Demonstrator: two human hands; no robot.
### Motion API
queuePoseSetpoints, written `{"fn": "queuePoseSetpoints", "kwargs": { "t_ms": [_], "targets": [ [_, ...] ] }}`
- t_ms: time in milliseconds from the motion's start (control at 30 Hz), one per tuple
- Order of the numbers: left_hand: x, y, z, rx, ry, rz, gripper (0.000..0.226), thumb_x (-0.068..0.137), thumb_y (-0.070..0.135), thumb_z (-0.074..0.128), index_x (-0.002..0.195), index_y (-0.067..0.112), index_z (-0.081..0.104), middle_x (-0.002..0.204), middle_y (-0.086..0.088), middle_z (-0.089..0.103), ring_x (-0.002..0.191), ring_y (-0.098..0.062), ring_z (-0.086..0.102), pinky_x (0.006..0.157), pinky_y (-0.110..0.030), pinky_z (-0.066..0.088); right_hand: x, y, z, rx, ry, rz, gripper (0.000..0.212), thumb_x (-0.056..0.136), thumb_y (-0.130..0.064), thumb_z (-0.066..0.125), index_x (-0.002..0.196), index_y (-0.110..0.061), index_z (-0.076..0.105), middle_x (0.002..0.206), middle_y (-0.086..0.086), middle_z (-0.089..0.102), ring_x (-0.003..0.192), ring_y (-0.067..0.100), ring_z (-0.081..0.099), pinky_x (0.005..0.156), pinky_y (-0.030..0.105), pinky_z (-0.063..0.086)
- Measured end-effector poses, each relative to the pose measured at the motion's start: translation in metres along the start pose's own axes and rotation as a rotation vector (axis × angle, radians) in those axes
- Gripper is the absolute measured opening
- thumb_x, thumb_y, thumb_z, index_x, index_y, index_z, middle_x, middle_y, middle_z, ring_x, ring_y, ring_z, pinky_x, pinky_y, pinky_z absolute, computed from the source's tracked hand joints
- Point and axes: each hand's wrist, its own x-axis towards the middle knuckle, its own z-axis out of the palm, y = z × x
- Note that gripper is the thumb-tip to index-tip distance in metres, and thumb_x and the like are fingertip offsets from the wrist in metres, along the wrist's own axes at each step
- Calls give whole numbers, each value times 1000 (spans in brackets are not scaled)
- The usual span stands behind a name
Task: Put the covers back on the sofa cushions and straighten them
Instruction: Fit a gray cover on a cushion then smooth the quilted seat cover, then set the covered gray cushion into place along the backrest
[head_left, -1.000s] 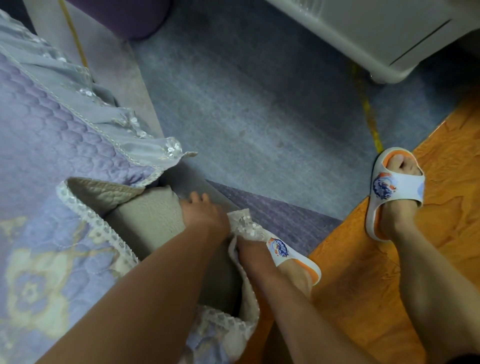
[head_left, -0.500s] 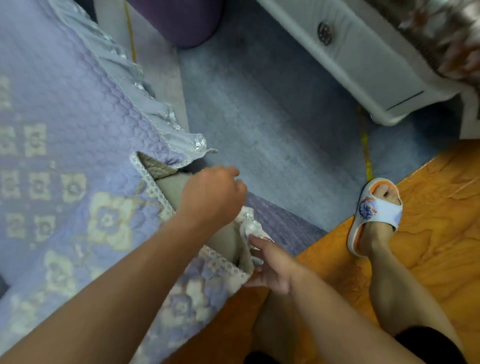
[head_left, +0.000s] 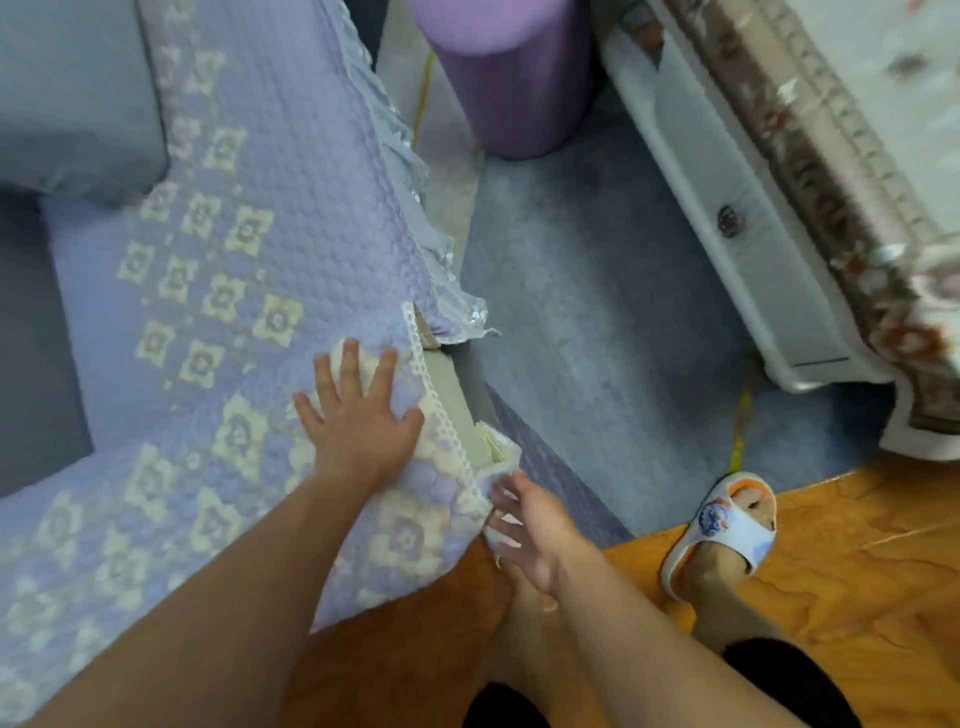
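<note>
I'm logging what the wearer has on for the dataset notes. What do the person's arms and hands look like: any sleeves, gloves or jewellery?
Both forearms are bare as far as the frame shows: no sleeves, gloves, watch or bracelet. The left hand and right hand carry no rings that can be seen; the picture is somewhat blurred, so a thin band could be missed.

Blue-grey carpet (head_left: 597, 322) across centre of frame; orange wood-grain floor (head_left: 857, 597) lower right. White drawer cabinet (head_left: 727, 208) upper right. Purple cylinder (head_left: 511, 73) top centre. Soft, even light.
</note>
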Motion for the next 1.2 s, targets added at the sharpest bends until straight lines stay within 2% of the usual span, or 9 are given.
{"fn": "queuePoseSetpoints", "kwargs": {
  "t_ms": [100,200,467,633,767,900,967,1067,1200],
  "targets": [
    [3,0,-55,-325,-249,-51,69,99,42,48,158,33,15,168,-3,-8,153,-29,-10,123,-52,3,-45,-23,-35,-188,91,-38,33,97,-46,52,114,-21,64,118,-1,68,106,20,63,97,42,48],
    [-38,9,-104,-610,-154,-198,65,101,35,49,158,18,22,166,-10,6,152,-28,13,122,-40,19,-127,-79,-38,-372,123,-122,26,103,-31,49,116,-13,63,113,4,69,105,24,65,84,38,55],
    [-115,6,-100,-697,-307,-359,72,101,41,48,159,14,16,165,-12,12,148,-35,23,115,-48,32,-241,-208,44,-639,121,-439,11,97,-19,53,96,-14,62,90,7,66,77,21,63,73,31,48],
    [-100,-10,-49,-804,-392,-411,71,101,40,46,160,20,13,167,-7,10,150,-30,21,118,-40,26,-228,-217,80,-898,156,-331,15,99,-18,51,87,-14,59,82,4,64,76,20,60,79,32,46],
    [-82,-25,-46,-858,-497,-382,57,106,35,35,158,19,22,165,-7,19,146,-28,29,115,-32,29,-204,-213,99,-1081,249,-211,19,100,-19,49,108,-8,63,99,8,66,86,23,63,97,40,51],
    [-74,-41,-63,-856,-593,-354,59,100,37,44,154,16,32,160,-7,30,141,-27,36,114,-33,33,-201,-230,172,-1213,229,-197,17,99,-19,49,105,-10,62,103,10,64,79,21,62,84,36,52],
    [-62,-50,-82,-813,-699,-302,51,99,37,44,143,12,46,150,-10,45,126,-26,50,104,-32,41,-207,-251,225,-1266,178,-231,14,99,-20,49,95,-13,60,99,8,64,78,21,61,75,32,48],
    [-52,-62,-155,-898,-691,-348,32,102,30,42,119,9,58,108,-9,60,84,-21,52,66,-26,42,-225,-292,289,-1329,88,-305,13,99,-21,49,96,-14,59,90,5,62,75,20,61,76,33,46],
    [-21,-97,-251,-1078,-536,-468,27,104,33,42,123,15,46,94,-2,49,80,-16,54,56,-24,38,-246,-360,345,-1341,92,-447,16,98,-21,51,103,-12,62,94,5,65,76,18,62,77,32,50]
  ]
}}
